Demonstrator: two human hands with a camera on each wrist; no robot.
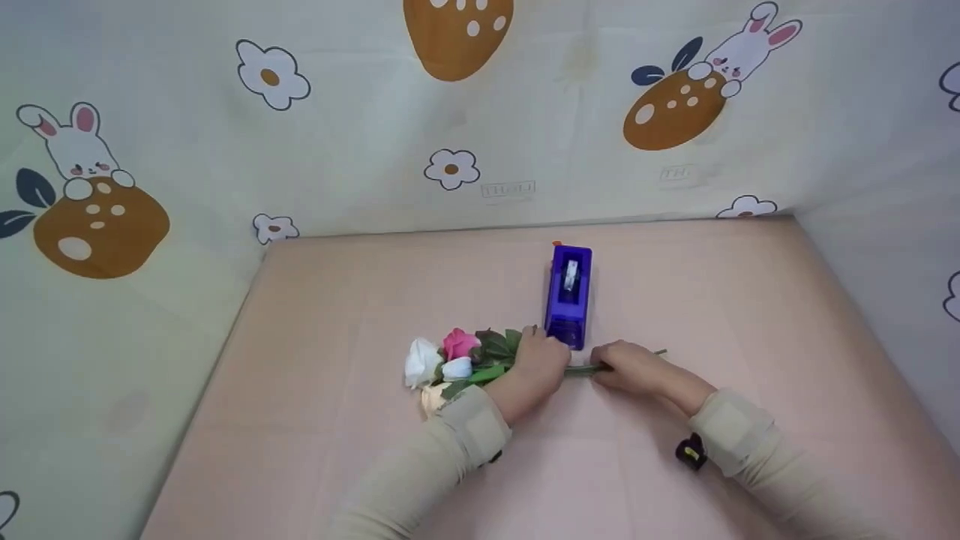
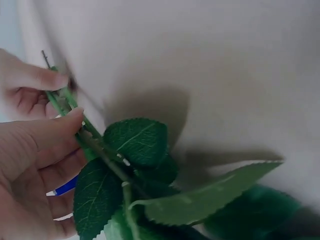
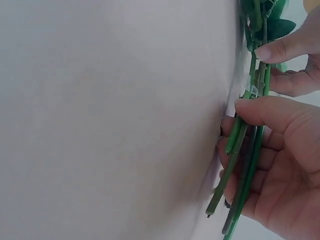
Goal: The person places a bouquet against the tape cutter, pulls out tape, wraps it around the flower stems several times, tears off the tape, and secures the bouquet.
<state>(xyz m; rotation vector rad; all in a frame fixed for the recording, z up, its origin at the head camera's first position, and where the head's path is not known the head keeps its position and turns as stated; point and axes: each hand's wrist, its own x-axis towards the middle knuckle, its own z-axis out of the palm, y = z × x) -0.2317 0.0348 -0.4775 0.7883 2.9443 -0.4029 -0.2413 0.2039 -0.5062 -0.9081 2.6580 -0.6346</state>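
A bunch of artificial flowers lies sideways in both hands, with a pink rose, a white rose and a cream bloom at its left end. My left hand pinches the green stems just below the leaves. Farther down, my right hand holds the same stems between thumb and curled fingers; their cut ends stick out past it. What looks like a piece of clear tape is on the stems between the two hands. Right beyond the left hand stands a blue-purple tape dispenser with a roll in it.
The pink-beige tabletop spreads around the hands. Behind it hangs a pale cloth printed with rabbits and flowers, which also covers the sides. A dark wrist device hangs under the right sleeve.
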